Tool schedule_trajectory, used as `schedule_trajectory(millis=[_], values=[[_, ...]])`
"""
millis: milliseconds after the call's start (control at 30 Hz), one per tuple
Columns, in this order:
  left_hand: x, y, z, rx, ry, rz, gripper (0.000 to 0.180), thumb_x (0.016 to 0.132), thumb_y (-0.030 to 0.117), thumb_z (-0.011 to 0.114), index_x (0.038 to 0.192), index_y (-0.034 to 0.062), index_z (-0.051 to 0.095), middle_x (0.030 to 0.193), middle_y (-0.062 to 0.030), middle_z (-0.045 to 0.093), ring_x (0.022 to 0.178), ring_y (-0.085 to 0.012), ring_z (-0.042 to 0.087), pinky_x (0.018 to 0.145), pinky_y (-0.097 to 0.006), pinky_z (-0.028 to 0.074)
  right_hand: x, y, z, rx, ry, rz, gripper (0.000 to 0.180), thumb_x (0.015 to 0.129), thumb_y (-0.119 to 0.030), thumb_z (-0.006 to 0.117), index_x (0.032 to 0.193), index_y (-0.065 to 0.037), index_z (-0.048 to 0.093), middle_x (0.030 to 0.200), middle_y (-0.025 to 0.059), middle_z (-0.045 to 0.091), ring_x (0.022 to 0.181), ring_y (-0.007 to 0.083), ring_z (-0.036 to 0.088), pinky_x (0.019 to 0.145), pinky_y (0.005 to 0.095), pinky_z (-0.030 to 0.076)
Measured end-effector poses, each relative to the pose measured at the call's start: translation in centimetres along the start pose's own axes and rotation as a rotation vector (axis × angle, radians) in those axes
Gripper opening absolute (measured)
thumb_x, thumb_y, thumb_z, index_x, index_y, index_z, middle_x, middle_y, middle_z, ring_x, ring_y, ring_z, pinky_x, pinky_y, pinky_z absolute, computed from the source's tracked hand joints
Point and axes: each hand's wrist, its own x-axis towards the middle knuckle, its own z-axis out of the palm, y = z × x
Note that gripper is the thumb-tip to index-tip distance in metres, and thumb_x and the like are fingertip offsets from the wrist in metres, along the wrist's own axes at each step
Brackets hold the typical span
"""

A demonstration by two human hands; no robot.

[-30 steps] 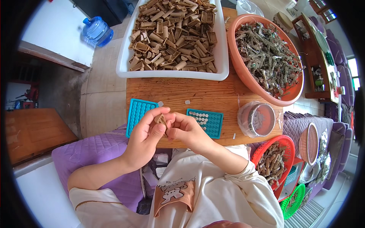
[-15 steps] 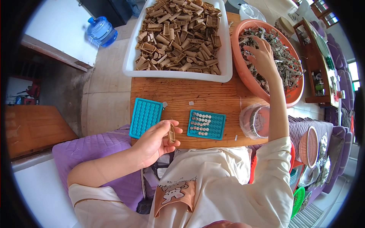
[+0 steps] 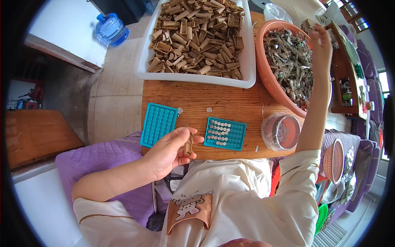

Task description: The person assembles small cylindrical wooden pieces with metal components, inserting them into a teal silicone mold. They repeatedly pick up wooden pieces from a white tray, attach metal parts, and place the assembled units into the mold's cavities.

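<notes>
Setting: daylit room, tiled floor, wooden work table.
Pale floor tiles (image 3: 111, 99) left of wooden table (image 3: 230, 101). Blue water bottle (image 3: 111, 29) beside white wall (image 3: 61, 24). Purple quilted cushion (image 3: 98, 160) near the table's edge; dark wooden shelf unit (image 3: 345, 82) right; bright window (image 3: 386, 82) at far right.

The scene is lit by bright, soft daylight. The strongest light is seen at the top left, where the white floor is washed out to a glare. Only faint, soft shadows are cast on the wooden tabletop (image 3: 230, 103). The middle is sharp and clear. Straight lines are bent near the rim, and the picture is closed in by a round black border. The raised right hand (image 3: 321, 43) is slightly blurred.
</notes>
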Motion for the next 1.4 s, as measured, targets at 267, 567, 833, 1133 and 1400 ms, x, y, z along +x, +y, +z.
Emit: schedule_trajectory(millis=[267, 567, 833, 1133, 1400], values=[[0.4, 0.1, 0.3, 0.017, -0.033, 0.006, 0.031, 0.088, 0.034, 0.042, 0.11, 0.0128, 0.046, 0.101, -0.0035, 0.055, 0.066, -0.0103, 0.054, 0.057, -0.021, 0.044, -2.1, -4.7, -2.4, 0.17, -0.129, 0.045, 0.021, 0.077, -0.017, 0.059, 0.095, -0.007, 0.052, 0.081, 0.0025, 0.055, 0.068, 0.008, 0.05, 0.062, 0.0199, 0.04], [-0.9, 0.9, 0.5, 0.165, -0.159, 0.555, 0.039, 0.081, 0.019, 0.057, 0.114, 0.0051, 0.042, 0.108, -0.0085, 0.052, 0.084, -0.0137, 0.058, 0.067, -0.021, 0.046, -15.6, -13.9, 3.3, 0.442, -0.627, 0.104, 0.02, 0.072, -0.018, 0.065, 0.086, -0.004, 0.06, 0.074, 0.0038, 0.057, 0.062, 0.0099, 0.049, 0.054, 0.0231, 0.039], [-0.7, 0.9, 0.3, 0.269, -0.15, 0.695, 0.039, 0.077, 0.009, 0.061, 0.112, 0.0047, 0.043, 0.107, -0.0083, 0.052, 0.089, -0.0097, 0.053, 0.072, -0.021, 0.046, -20.2, -19.3, 6.3, 0.629, -0.468, 0.326, 0.018, 0.07, 0.002, 0.059, 0.088, -0.002, 0.061, 0.073, 0.0064, 0.06, 0.061, 0.014, 0.055, 0.055, 0.0246, 0.044], [-0.7, 0.8, 0.1, 0.394, -0.108, 0.893, 0.04, 0.072, 0.004, 0.065, 0.105, 0.0054, 0.043, 0.098, -0.0071, 0.051, 0.084, -0.0106, 0.054, 0.072, -0.023, 0.049, -21.4, -20.9, 6.9, 0.622, -0.346, 0.304, 0.014, 0.066, 0.003, 0.063, 0.077, 0.001, 0.055, 0.068, 0.0064, 0.06, 0.058, 0.0118, 0.058, 0.051, 0.0218, 0.046], [-0.4, 0.7, -0.3, 0.433, -0.126, 0.977, 0.041, 0.07, 0.004, 0.067, 0.102, 0.0057, 0.042, 0.096, -0.0068, 0.051, 0.084, -0.0116, 0.054, 0.07, -0.025, 0.05, -21.7, -20.8, 7.2, 0.685, -0.332, 0.263, 0.014, 0.065, 0.004, 0.064, 0.075, 0.001, 0.055, 0.065, 0.0078, 0.059, 0.053, 0.0118, 0.057, 0.047, 0.0221, 0.044]])
